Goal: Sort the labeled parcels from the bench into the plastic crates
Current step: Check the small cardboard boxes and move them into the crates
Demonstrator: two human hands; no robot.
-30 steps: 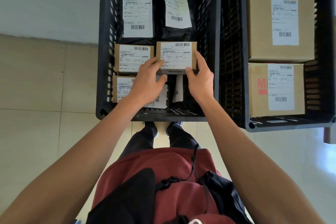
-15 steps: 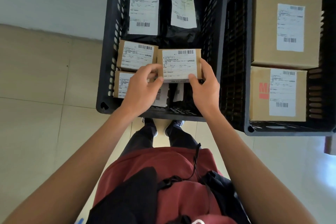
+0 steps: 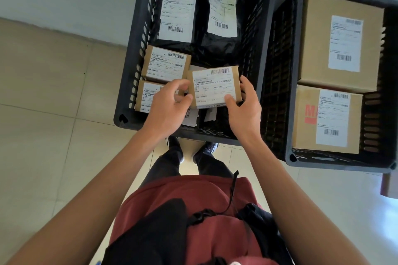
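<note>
Over the left black crate [image 3: 129, 84] I hold a small brown labeled box [image 3: 215, 86], tilted a little. My right hand [image 3: 243, 109] grips its right edge, thumb on the white label. My left hand [image 3: 168, 107] curls against its left edge, thumb tip at the lower left corner. In the crate lie two more small brown boxes [image 3: 165, 64] [image 3: 146, 97] at the left and two black labeled bags [image 3: 176, 15] [image 3: 223, 15] at the far end. More labeled items lie under my hands, mostly hidden.
A second black crate [image 3: 288, 97] stands to the right with two larger cardboard boxes [image 3: 340, 41] [image 3: 327, 118]. Both crates sit on a pale tiled floor near a wall. My feet [image 3: 193, 148] stand just before the left crate.
The small box has come nearer to me and tilted slightly. My left hand has slid back to its left edge; my right hand keeps its grip.
</note>
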